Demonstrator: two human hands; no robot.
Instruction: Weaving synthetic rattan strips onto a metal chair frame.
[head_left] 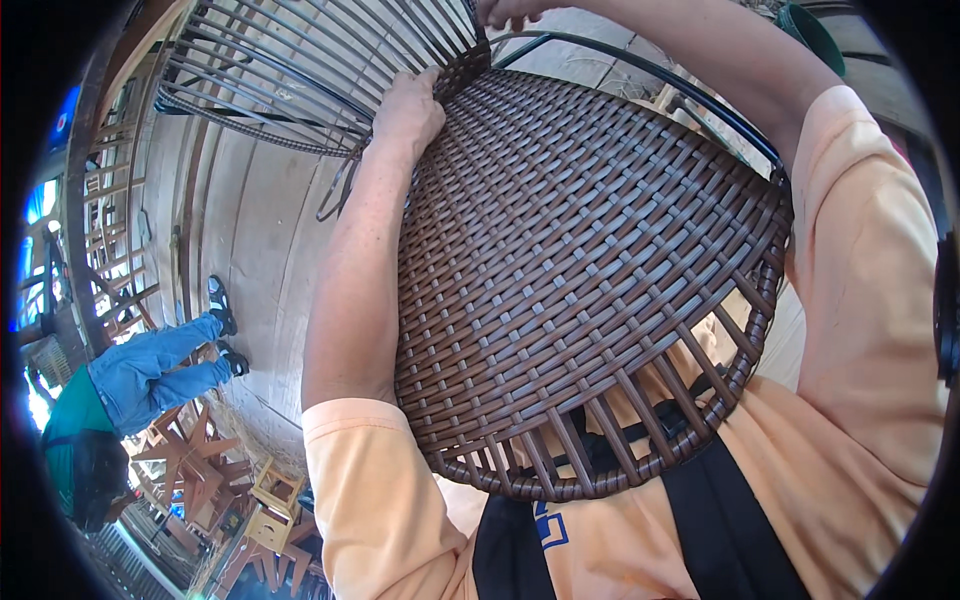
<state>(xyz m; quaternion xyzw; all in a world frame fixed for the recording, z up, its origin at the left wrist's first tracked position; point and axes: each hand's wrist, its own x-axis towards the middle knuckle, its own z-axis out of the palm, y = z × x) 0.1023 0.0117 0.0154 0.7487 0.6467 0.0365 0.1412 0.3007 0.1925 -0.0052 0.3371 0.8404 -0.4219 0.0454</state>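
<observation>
A brown woven rattan seat [580,270] on a dark metal chair frame [640,70] fills the middle, tilted against my chest. My left hand [408,105] grips the weave at the seat's far edge, where the unfinished chair back [290,70] of upright strands begins. My right hand [510,10] is at the top edge, mostly cut off, its fingers closed on the strands by the frame. My peach sleeves and a black apron strap [730,520] show below.
Another person in blue jeans and a green top [110,390] stands at the left on the concrete floor. Wooden stool frames [270,500] are stacked at the lower left. A green bucket [810,35] sits at the upper right.
</observation>
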